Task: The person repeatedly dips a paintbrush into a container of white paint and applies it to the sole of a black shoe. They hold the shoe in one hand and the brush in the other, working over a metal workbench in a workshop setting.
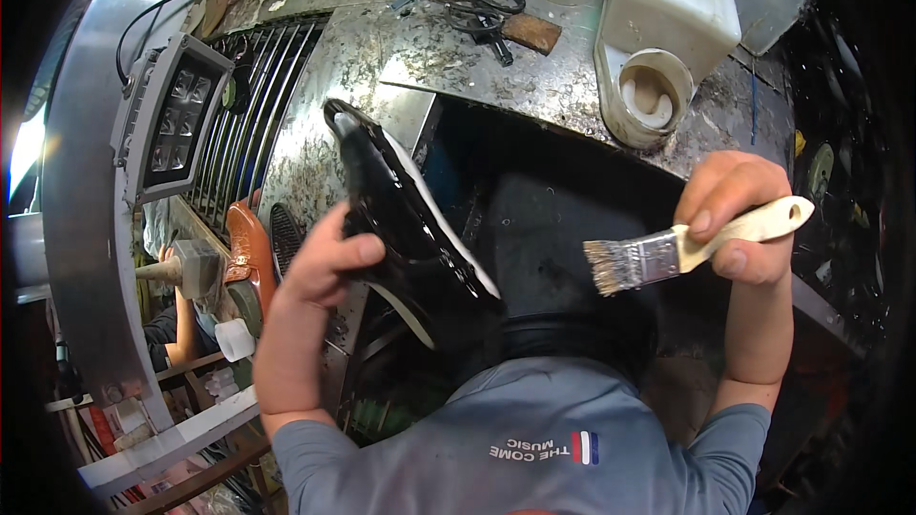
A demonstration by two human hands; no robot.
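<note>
My left hand (329,257) grips a glossy black shoe (382,176) by its side, the thumb laid across it. The shoe is tilted on edge over the front of the bench, its toe pointing away from me. A whitish band runs along its sole edge, and bright wet-looking spots dot the black surface. On the right, my right hand (737,219) pinches the pale wooden handle of a flat brush (649,259). Its bristles look stuck together and point left toward the shoe, apart from it. The fingertips under the shoe are hidden.
A white tank with a round pot (653,100) stands at the back right of the stained metal bench (382,48). Scissors (487,8) and a brown block (532,33) lie nearby. At left are a lamp (181,119), a brown shoe (250,243) and another person's arm (186,324).
</note>
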